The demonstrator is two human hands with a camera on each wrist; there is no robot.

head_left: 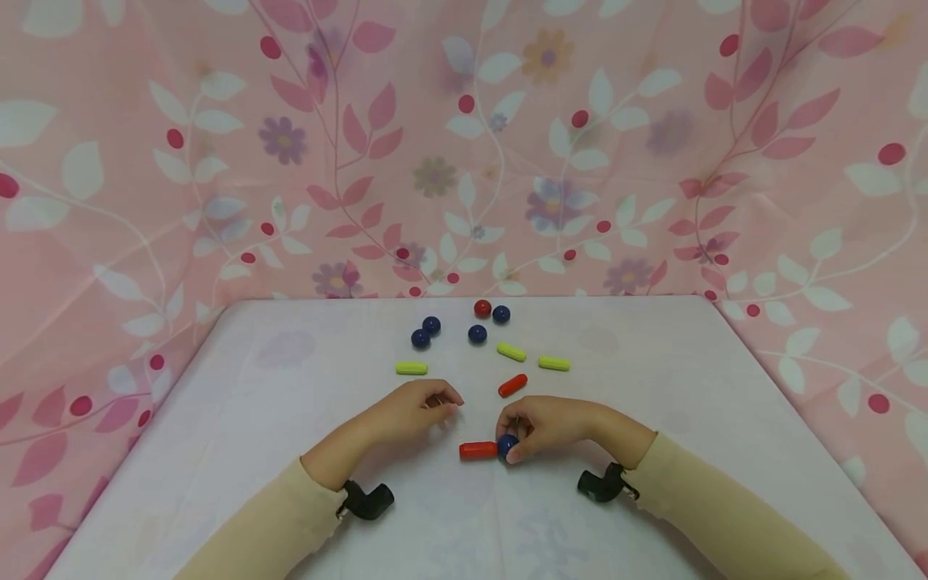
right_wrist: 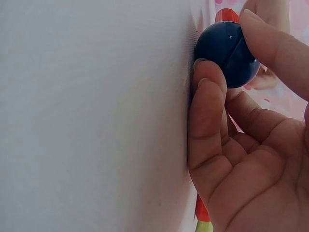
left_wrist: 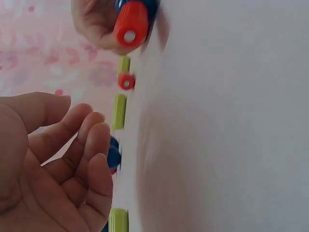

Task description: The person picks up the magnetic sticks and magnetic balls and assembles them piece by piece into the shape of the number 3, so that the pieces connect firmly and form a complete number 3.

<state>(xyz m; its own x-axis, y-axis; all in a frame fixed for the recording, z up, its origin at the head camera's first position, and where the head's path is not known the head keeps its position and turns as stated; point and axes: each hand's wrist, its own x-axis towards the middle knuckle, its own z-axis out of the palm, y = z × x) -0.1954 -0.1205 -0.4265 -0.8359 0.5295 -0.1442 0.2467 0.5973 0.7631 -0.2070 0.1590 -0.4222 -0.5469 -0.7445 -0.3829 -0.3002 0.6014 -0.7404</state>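
My right hand [head_left: 554,420] pinches a blue ball [head_left: 507,448] low in the middle of the frame. My thumb is on one side of it and my fingers are on the other. A red stick [head_left: 478,451] is just left of the ball, and its end touches it. I can't tell if the two are stuck together.

The ball is shiny and looks hard, so I think it is light but could slip or roll. Round its fat middle seems the best place to pinch, away from the side where the stick is. The stick looks stiff, and the grooves down its sides should help my fingers grip. I don't think either one would break easily.

My right arm comes in from the lower right, and my fingers reach left and down to the table [head_left: 449,532]. My left arm comes in from the lower left. My left hand [head_left: 413,409] is up and left of the stick, with its fingers a little bent, its thumb apart from them, and nothing in it.
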